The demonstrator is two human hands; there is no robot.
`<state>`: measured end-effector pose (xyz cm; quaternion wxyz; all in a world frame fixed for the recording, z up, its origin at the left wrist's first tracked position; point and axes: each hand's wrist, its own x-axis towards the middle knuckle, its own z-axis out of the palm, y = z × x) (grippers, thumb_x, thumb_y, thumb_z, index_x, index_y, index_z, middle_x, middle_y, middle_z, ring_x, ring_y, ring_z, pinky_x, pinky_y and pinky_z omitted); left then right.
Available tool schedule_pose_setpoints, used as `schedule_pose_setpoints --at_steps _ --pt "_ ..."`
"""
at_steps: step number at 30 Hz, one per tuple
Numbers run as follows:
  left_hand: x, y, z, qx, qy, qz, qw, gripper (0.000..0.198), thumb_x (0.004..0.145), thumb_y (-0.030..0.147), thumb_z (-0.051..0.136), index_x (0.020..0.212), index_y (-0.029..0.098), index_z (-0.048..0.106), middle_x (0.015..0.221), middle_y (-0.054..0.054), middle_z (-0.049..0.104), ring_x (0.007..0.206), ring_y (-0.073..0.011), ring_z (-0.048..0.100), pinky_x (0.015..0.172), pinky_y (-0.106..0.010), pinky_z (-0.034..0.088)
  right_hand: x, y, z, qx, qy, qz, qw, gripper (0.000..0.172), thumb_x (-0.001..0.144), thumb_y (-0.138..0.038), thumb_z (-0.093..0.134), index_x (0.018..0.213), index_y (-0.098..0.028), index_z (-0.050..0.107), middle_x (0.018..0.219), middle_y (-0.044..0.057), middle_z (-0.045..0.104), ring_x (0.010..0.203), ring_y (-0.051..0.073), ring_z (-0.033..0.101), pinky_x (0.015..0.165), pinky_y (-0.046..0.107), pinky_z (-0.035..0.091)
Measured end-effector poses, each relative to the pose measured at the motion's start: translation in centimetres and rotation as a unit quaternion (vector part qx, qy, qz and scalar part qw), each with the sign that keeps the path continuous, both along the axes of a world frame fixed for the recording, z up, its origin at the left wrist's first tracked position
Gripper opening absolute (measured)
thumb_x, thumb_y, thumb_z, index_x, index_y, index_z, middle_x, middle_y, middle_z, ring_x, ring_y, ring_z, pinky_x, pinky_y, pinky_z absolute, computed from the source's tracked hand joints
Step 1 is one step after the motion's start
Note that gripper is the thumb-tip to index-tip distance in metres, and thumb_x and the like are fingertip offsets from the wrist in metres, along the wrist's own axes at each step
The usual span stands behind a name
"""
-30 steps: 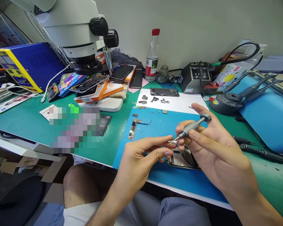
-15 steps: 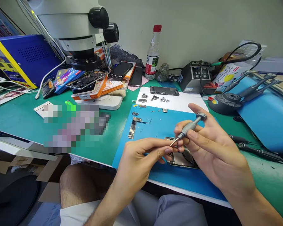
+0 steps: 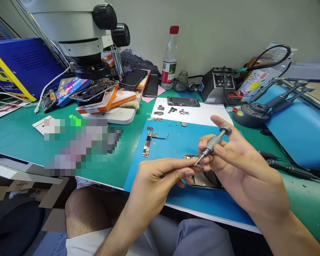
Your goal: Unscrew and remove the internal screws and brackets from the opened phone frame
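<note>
My right hand [image 3: 245,167] is closed on a grey precision screwdriver [image 3: 214,144], which slants down to the left. The screwdriver's thin tip meets the fingertips of my left hand [image 3: 162,177]. Thumb and index finger of that left hand are pinched together; whatever may be between them is too small or hidden to make out. Beneath both hands lies an opened phone housing [image 3: 205,179] on the blue mat [image 3: 173,149], partly covered by my fingers. Left of the hands, an L-shaped phone logic board [image 3: 147,145] rests on the mat.
White paper [image 3: 213,114] behind the mat carries a phone screen [image 3: 183,102] and small parts. A microscope [image 3: 93,39] overhangs stacked phones and boxes at left. A soldering station [image 3: 218,87], bottle [image 3: 170,64] and screwdriver stand [image 3: 253,113] line the back. More screwdrivers [image 3: 290,169] lie at right.
The view has shifted slightly, so the bench items appear a little further left. Both hands keep nearly the same pose, with the screwdriver tip still at the left fingertips.
</note>
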<state>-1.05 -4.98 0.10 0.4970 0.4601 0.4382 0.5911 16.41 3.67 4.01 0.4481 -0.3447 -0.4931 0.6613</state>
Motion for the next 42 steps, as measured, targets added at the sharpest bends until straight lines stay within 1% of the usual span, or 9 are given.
schedule_pose_setpoints --at_steps 2,4,6,8,11,14,21,30,42 --pt "0.1 -0.1 -0.1 0.004 0.048 0.026 0.998 0.021 0.106 0.025 0.074 0.122 0.027 0.087 0.105 -0.001 0.088 0.082 -0.0155 0.078 0.074 -0.025 0.061 0.1 0.2 -0.1 0.002 -0.003 -0.032 0.999 0.052 0.092 -0.034 0.079 0.142 -0.035 0.063 0.094 0.002 0.076 0.07 0.019 0.069 0.061 0.034 0.063" --pt "0.4 -0.2 -0.3 0.028 0.144 0.085 0.986 0.017 0.108 0.026 0.072 0.115 0.024 0.087 0.097 0.0 0.086 0.076 -0.0143 0.073 0.071 -0.026 0.057 -0.1 0.2 -0.3 0.036 -0.027 -0.081 0.996 0.057 0.093 -0.036 0.079 0.146 -0.036 0.059 0.096 0.002 0.076 0.074 0.022 0.069 0.066 0.038 0.063" --pt "0.7 -0.5 -0.6 0.072 0.267 0.145 0.95 0.016 0.108 0.025 0.071 0.103 0.021 0.086 0.085 0.0 0.08 0.072 -0.015 0.067 0.068 -0.029 0.051 -0.6 0.0 -0.7 0.109 -0.079 -0.14 0.981 0.063 0.096 -0.037 0.079 0.152 -0.04 0.05 0.096 0.002 0.076 0.077 0.024 0.069 0.07 0.041 0.061" --pt "1.1 -0.8 -0.9 0.118 0.376 0.175 0.902 0.02 0.108 0.023 0.069 0.096 0.019 0.083 0.08 -0.001 0.074 0.072 -0.0171 0.063 0.068 -0.033 0.046 -1.3 -0.4 -1.2 0.198 -0.139 -0.182 0.953 0.065 0.098 -0.035 0.079 0.153 -0.044 0.045 0.098 0.001 0.073 0.079 0.024 0.069 0.071 0.042 0.059" --pt "1.5 -1.1 -1.5 0.15 0.461 0.175 0.857 0.022 0.111 0.022 0.064 0.101 0.02 0.084 0.079 -0.002 0.071 0.072 -0.0192 0.061 0.069 -0.036 0.045 -2.0 -0.6 -2.0 0.286 -0.193 -0.159 0.925 0.056 0.1 -0.032 0.077 0.146 -0.043 0.046 0.1 0.001 0.069 0.08 0.024 0.068 0.07 0.042 0.058" --pt "1.5 -1.1 -1.8 0.155 0.483 0.168 0.846 0.022 0.112 0.023 0.062 0.109 0.02 0.083 0.083 -0.002 0.071 0.073 -0.0199 0.06 0.069 -0.037 0.044 -2.1 -0.6 -2.6 0.308 -0.221 -0.11 0.919 0.054 0.103 -0.029 0.073 0.147 -0.04 0.045 0.097 0.0 0.068 0.079 0.023 0.068 0.071 0.043 0.059" --pt "1.7 -0.9 -1.7 0.139 0.535 0.161 0.818 0.024 0.113 0.024 0.058 0.115 0.019 0.082 0.085 -0.003 0.067 0.074 -0.0222 0.059 0.069 -0.039 0.044 -2.0 -0.6 -3.1 0.321 -0.248 -0.074 0.911 0.059 0.106 -0.025 0.068 0.155 -0.042 0.04 0.102 0.0 0.069 0.079 0.021 0.067 0.072 0.041 0.06" --pt "1.9 -0.9 -1.7 0.126 0.556 0.156 0.806 0.023 0.113 0.02 0.056 0.117 0.018 0.079 0.087 -0.004 0.066 0.077 -0.0243 0.059 0.072 -0.041 0.045 -2.1 -0.6 -3.4 0.302 -0.245 -0.067 0.919 0.061 0.103 -0.024 0.071 0.155 -0.043 0.043 0.102 0.001 0.069 0.081 0.024 0.068 0.075 0.044 0.061" --pt "1.9 -0.8 -1.6 0.12 0.568 0.148 0.801 0.024 0.115 0.023 0.055 0.118 0.02 0.078 0.088 -0.002 0.066 0.077 -0.0225 0.059 0.071 -0.04 0.047 -1.9 0.1 -3.8 0.386 -0.271 -0.071 0.879 0.067 0.1 -0.014 0.071 0.156 -0.037 0.043 0.102 0.001 0.065 0.076 0.019 0.07 0.064 0.036 0.066"
